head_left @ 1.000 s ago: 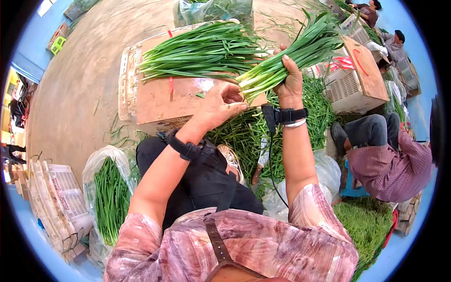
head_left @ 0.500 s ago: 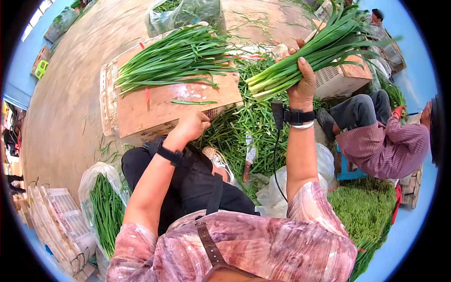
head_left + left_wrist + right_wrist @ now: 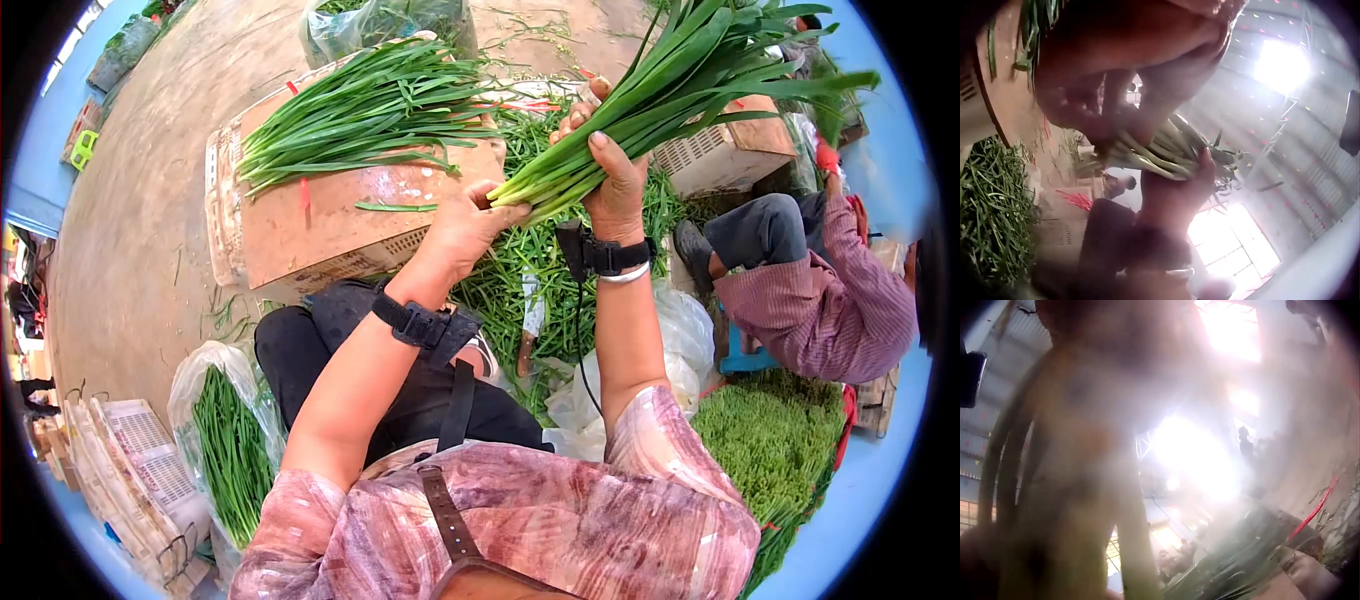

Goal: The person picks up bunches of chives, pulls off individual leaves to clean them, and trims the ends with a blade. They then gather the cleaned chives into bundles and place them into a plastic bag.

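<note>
My right hand (image 3: 616,190) grips a bunch of garlic chives (image 3: 660,100) around its stems, thumb across the near side. The leaves fan out to the upper right, and the pale stem ends point down left. At those ends my left hand (image 3: 462,235) pinches with thumb and fingertips. The left wrist view shows the pale stems (image 3: 1163,153) between the two hands. Glare and blur cover most of the right wrist view. A larger pile of garlic chives (image 3: 350,120) lies on the brown board (image 3: 290,225), with one loose leaf (image 3: 395,207) near its front edge.
Trimmed leaves (image 3: 540,260) heap below the hands, with a knife (image 3: 532,310) lying on them. A plastic bag of greens (image 3: 228,450) stands at left beside stacked crates (image 3: 140,460). At right sits another person (image 3: 810,290), near a mass of cut greens (image 3: 770,440).
My left hand dropped away from the stem ends toward my lap, then came back up to them. The right hand kept its grip while the bunch shifted right, then slightly back left.
</note>
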A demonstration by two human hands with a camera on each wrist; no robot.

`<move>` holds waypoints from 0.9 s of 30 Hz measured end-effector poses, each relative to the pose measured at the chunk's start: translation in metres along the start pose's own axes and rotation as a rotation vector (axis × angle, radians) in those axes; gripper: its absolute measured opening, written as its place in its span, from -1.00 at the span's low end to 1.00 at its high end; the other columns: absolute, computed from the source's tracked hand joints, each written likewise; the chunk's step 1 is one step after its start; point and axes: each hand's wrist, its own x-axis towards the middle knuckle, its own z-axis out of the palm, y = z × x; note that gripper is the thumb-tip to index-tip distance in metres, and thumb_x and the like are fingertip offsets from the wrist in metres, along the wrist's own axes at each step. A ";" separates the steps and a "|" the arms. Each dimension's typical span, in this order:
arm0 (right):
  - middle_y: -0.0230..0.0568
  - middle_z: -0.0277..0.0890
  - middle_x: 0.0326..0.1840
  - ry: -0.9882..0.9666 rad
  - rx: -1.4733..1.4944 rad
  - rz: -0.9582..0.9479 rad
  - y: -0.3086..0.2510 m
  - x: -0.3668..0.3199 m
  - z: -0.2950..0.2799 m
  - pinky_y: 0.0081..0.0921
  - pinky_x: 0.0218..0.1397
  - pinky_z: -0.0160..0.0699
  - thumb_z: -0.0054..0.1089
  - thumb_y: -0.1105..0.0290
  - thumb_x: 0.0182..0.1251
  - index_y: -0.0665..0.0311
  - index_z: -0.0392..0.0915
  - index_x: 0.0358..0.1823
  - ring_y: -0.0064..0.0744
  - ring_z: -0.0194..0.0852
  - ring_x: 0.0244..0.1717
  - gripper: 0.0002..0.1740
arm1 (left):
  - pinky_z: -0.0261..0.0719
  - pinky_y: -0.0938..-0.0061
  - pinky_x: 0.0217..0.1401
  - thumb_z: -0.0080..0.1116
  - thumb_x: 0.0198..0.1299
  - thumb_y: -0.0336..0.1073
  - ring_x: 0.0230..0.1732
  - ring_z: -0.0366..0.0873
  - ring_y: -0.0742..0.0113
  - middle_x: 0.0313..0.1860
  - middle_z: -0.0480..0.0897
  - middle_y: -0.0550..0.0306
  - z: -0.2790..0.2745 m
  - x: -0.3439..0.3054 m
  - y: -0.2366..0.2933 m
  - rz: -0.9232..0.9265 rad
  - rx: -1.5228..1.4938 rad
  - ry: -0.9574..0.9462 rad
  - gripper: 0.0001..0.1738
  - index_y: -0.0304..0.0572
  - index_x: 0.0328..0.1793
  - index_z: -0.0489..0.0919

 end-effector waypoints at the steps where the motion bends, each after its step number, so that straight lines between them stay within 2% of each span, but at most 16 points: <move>1: -0.15 0.49 -0.15 0.001 -0.002 0.005 0.001 0.000 -0.001 -0.37 0.00 0.56 0.29 0.48 0.01 0.41 0.25 0.21 -0.34 0.51 -0.13 -0.32 | 0.43 0.64 -0.20 0.32 0.05 -0.44 -0.33 0.46 0.60 -0.30 0.63 0.26 -0.004 -0.001 -0.002 0.010 -0.004 -0.029 -0.75 -0.29 -0.12 0.61; 3: -0.16 0.49 -0.16 0.003 -0.007 0.013 0.001 0.000 -0.003 -0.37 -0.01 0.56 0.29 0.47 0.01 0.41 0.24 0.22 -0.35 0.51 -0.13 -0.31 | 0.43 0.68 -0.25 0.29 0.08 -0.46 -0.35 0.47 0.62 -0.31 0.63 0.26 -0.006 -0.002 -0.007 0.027 -0.045 -0.048 -0.82 -0.27 -0.16 0.63; 8: -0.17 0.46 -0.17 0.003 0.068 0.028 -0.004 0.000 -0.008 -0.34 0.00 0.56 0.28 0.48 0.01 0.38 0.25 0.21 -0.33 0.49 -0.13 -0.32 | 0.47 0.70 -0.38 0.19 0.14 -0.47 -0.44 0.51 0.57 -0.35 0.64 0.21 -0.017 -0.006 -0.017 -0.091 -0.122 0.059 -0.86 -0.30 -0.17 0.62; 12: -0.21 0.36 -0.15 0.014 0.054 0.036 -0.010 -0.001 -0.014 -0.28 0.02 0.49 0.28 0.40 0.04 0.34 0.23 0.27 -0.35 0.40 -0.16 -0.29 | 0.49 0.67 -0.42 0.09 0.20 -0.49 -0.47 0.52 0.54 -0.39 0.64 0.16 -0.038 -0.006 -0.033 -0.146 0.074 0.075 -0.85 -0.33 -0.16 0.63; 13: -0.20 0.37 -0.14 0.016 0.054 0.043 -0.010 -0.002 -0.017 -0.27 0.03 0.49 0.28 0.41 0.05 0.34 0.22 0.27 -0.34 0.42 -0.16 -0.29 | 0.50 0.54 -0.44 0.11 0.22 -0.38 -0.51 0.52 0.43 -0.47 0.64 0.10 -0.038 -0.009 -0.031 -0.092 0.285 0.068 -0.84 -0.34 -0.23 0.63; 16: -0.18 0.38 -0.13 0.054 0.013 0.054 -0.008 -0.003 -0.023 -0.26 0.02 0.50 0.27 0.43 0.05 0.34 0.23 0.27 -0.32 0.43 -0.15 -0.31 | 0.51 0.34 -0.39 0.13 0.23 -0.20 -0.52 0.55 0.20 -0.49 0.63 -0.05 -0.043 -0.015 -0.018 -0.009 0.973 -0.166 -0.72 -0.33 -0.26 0.63; 17: -0.15 0.41 -0.11 0.084 0.005 0.043 -0.006 -0.004 -0.025 -0.25 0.01 0.53 0.25 0.46 0.06 0.35 0.25 0.25 -0.30 0.45 -0.13 -0.34 | 0.50 0.21 -0.29 0.12 0.21 -0.12 -0.45 0.56 -0.02 -0.47 0.61 -0.17 -0.043 -0.017 -0.026 0.172 0.747 -0.091 -0.68 -0.28 -0.22 0.63; 20: -0.13 0.44 -0.11 0.155 -0.020 0.075 -0.001 -0.006 -0.027 -0.25 0.00 0.58 0.25 0.48 0.05 0.35 0.27 0.23 -0.28 0.48 -0.12 -0.36 | 0.52 0.20 -0.22 0.09 0.18 -0.21 -0.37 0.57 -0.11 -0.40 0.63 -0.17 -0.043 -0.016 -0.014 0.205 1.002 0.158 -0.73 -0.23 -0.14 0.64; 22: -0.10 0.49 -0.12 0.201 -0.031 0.079 0.003 -0.006 -0.029 -0.26 -0.01 0.62 0.20 0.53 0.07 0.37 0.32 0.18 -0.26 0.53 -0.13 -0.43 | 0.51 0.21 -0.10 0.13 0.04 -0.39 -0.20 0.54 -0.10 -0.29 0.62 -0.06 -0.044 -0.005 -0.015 0.510 0.850 0.353 -0.80 -0.19 -0.19 0.64; 24: -0.08 0.52 -0.14 0.258 -0.050 0.104 0.007 -0.009 -0.029 -0.27 -0.03 0.63 0.17 0.55 0.09 0.39 0.34 0.16 -0.25 0.55 -0.16 -0.47 | 0.50 0.22 -0.05 0.16 -0.03 -0.45 -0.12 0.52 -0.07 -0.22 0.60 -0.01 -0.037 -0.013 0.013 0.681 1.121 0.451 -0.78 -0.16 -0.20 0.63; 25: -0.05 0.55 -0.15 0.263 -0.061 0.117 0.010 -0.010 -0.032 -0.28 -0.06 0.65 0.13 0.57 0.11 0.41 0.38 0.11 -0.21 0.58 -0.18 -0.54 | 0.47 0.23 -0.01 0.20 -0.09 -0.50 -0.06 0.49 -0.02 -0.18 0.56 0.02 -0.030 -0.014 0.022 0.611 0.935 0.400 -0.74 -0.12 -0.20 0.62; 27: -0.04 0.55 -0.16 0.291 -0.046 0.158 0.018 -0.015 -0.029 -0.26 -0.07 0.66 0.13 0.57 0.12 0.43 0.39 0.08 -0.19 0.59 -0.18 -0.57 | 0.46 0.23 -0.03 0.21 -0.08 -0.48 -0.09 0.49 0.02 -0.18 0.56 0.05 -0.011 -0.021 0.036 0.786 0.900 0.254 -0.76 -0.12 -0.21 0.62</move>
